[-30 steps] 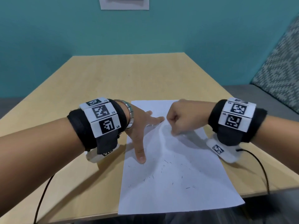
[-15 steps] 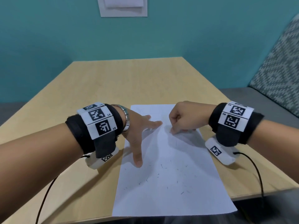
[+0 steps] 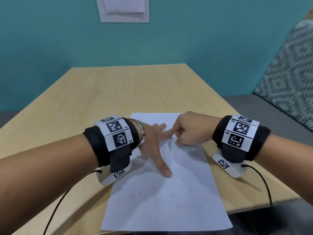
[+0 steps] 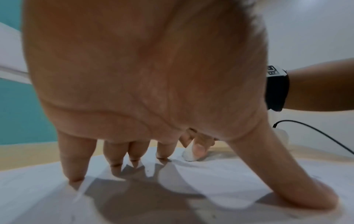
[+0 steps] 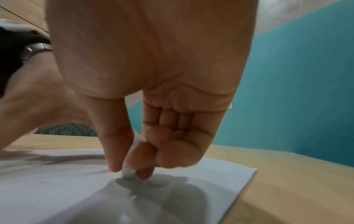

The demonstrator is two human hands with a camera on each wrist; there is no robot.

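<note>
A white sheet of paper point(image 3: 162, 200) lies on the wooden table point(image 3: 118, 92), with small dark eraser crumbs scattered over its near half. My left hand point(image 3: 155, 146) lies flat on the sheet's upper left part, fingers spread and pressing it down point(image 4: 172, 174). My right hand point(image 3: 189, 131) is curled and pinches a small white eraser point(image 5: 129, 172) between thumb and fingers, its tip on the paper point(image 5: 57, 189). In the left wrist view the eraser point(image 4: 188, 154) shows just beyond my index finger. The paper buckles a little between the two hands.
The table's front edge point(image 3: 254, 206) runs just under the sheet's lower part, which hangs slightly over it. A patterned seat back point(image 3: 288, 82) and grey bench stand to the right. A white holder point(image 3: 124, 9) hangs on the teal wall. Black cables point(image 3: 264, 184) trail from both wristbands.
The right hand with the eraser has shifted back toward the left index finger, and the paper has buckled again between the hands. The left hand stays pressed on the sheet.
</note>
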